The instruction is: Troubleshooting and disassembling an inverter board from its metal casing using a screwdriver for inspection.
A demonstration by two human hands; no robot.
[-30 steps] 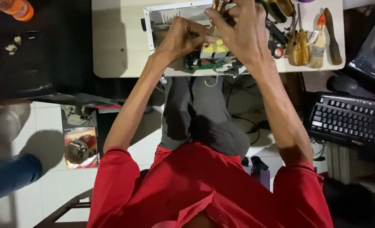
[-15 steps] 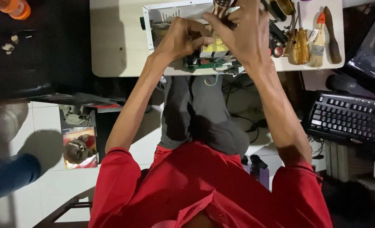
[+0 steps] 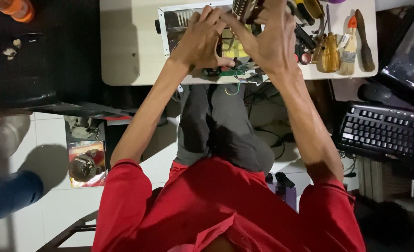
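An open metal case (image 3: 169, 21) lies on a white table (image 3: 127, 51), with a green circuit board (image 3: 228, 72) and yellow parts inside it. My left hand (image 3: 200, 42) spans the board, fingers over the parts and thumb at the board's near edge. My right hand (image 3: 270, 39) is closed around a tool with a dark striped handle (image 3: 243, 8). Its thin shaft (image 3: 230, 44) points down at the board. The fingertips of both hands meet at the handle. The tool's tip is hidden.
Screwdrivers with amber handles (image 3: 328, 49), a paintbrush (image 3: 348, 46) and a dark-handled brush (image 3: 363, 35) lie on the table's right side. A black keyboard (image 3: 384, 133) sits lower right. Wires (image 3: 267, 135) hang under the table. An orange bottle (image 3: 18, 7) is far left.
Both hands have stayed on the case and the tool, with only a slight shift of the fingers around the handle.
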